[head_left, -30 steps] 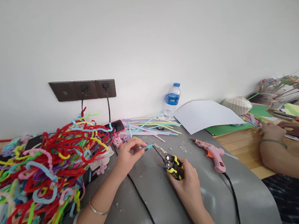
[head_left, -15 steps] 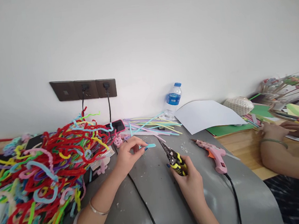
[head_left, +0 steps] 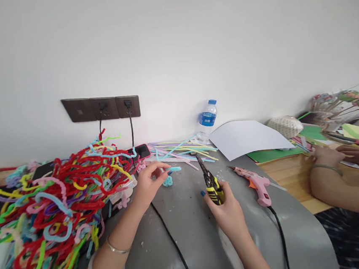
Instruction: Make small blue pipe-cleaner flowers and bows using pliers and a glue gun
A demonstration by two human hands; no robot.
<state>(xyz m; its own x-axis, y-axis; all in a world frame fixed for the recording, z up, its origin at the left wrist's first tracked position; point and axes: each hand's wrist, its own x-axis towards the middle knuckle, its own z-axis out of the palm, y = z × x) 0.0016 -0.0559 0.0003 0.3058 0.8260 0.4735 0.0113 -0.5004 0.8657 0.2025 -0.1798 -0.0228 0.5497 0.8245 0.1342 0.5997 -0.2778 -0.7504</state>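
My left hand (head_left: 152, 180) pinches a short light-blue straw-like piece (head_left: 174, 169) between thumb and fingertips, its free end pointing right. Just below those fingertips, a small light-blue pipe-cleaner flower (head_left: 167, 181) shows on or close to the grey tabletop; the fingers partly cover it. To the right, my right hand (head_left: 227, 208) is wrapped round the yellow-and-black handles of a pair of pliers (head_left: 210, 181). The dark jaws point up and away, apart from the blue piece. At this size I cannot make out whether the jaws are parted.
A tangled heap of pipe cleaners (head_left: 77, 191) covers the left side. Pastel straw-like sticks (head_left: 184, 151), a phone (head_left: 141, 151) and a water bottle (head_left: 208, 121) line the wall. Right are white paper (head_left: 249, 138), a corded pink glue gun (head_left: 259, 186) and another person's arm (head_left: 339, 182). A black cord (head_left: 172, 241) crosses the table.
My left hand has shifted slightly up and left with the blue piece, and the light-blue flower now shows below it. The pliers have moved a little right and stand more upright.
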